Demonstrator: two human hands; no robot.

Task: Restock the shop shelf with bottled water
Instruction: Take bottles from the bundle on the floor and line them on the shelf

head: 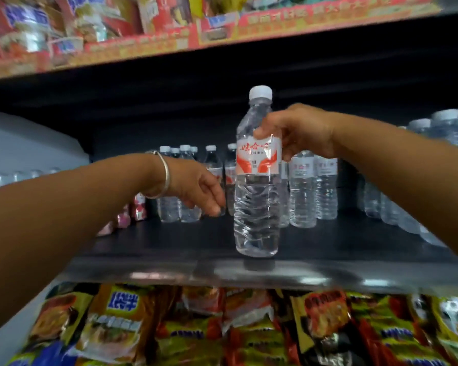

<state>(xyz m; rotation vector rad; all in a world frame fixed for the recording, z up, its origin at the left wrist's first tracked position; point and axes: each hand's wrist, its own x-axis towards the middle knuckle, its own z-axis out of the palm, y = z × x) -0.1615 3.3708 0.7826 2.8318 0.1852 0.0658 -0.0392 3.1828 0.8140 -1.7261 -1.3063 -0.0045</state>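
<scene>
As the right hand (294, 133) grips a bottle (257, 178) above the shelf (169, 247), placing is underway; left hand (198, 188) relaxed, empty. Next: set it down toward the 12 o'clock row (302, 186).

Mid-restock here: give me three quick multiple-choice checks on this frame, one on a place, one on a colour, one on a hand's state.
1. Where do the snack packets lie?
A. Below the water shelf
B. Behind the shelved bottles
C. In the left hand

2. What colour is the cap of the held bottle?
A. Red
B. White
C. Blue

3. What is the right hand doing?
A. Hanging idle
B. Pressing flat on the shelf
C. Gripping the bottle

Answers: 1 A, the packets fill the tier underneath; 2 B, the cap reads white against the dark back; 3 C, thumb and fingers wrap the bottle above its label.
</scene>
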